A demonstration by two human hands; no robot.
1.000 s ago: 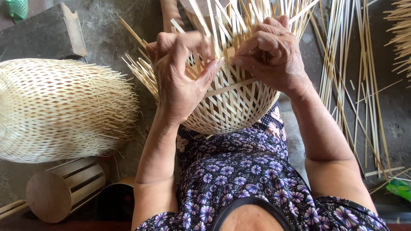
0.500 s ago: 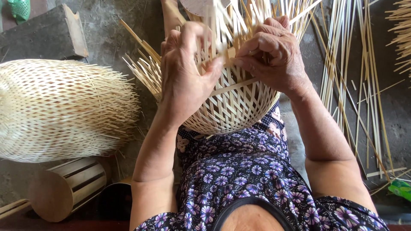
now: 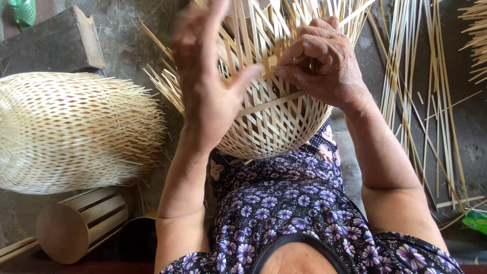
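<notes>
Fingers of the right hand point(image 3: 324, 66) pinch a strip on the half-woven basket point(image 3: 276, 127). At nine o'clock, the left hand point(image 3: 210, 91) is spread. Best to tuck each strip snugly.

A rough grey concrete floor point(image 3: 127, 35) lies in even daylight. On it, a finished woven bamboo basket point(image 3: 76, 132) rests on its side. Behind the basket sits a dark wooden block point(image 3: 48, 45), with a green plastic object point(image 3: 23, 10) beyond. Below the basket lies a slatted wooden cylinder point(image 3: 81, 223). Far across from it, loose bamboo strips point(image 3: 431, 91) are strewn.
</notes>
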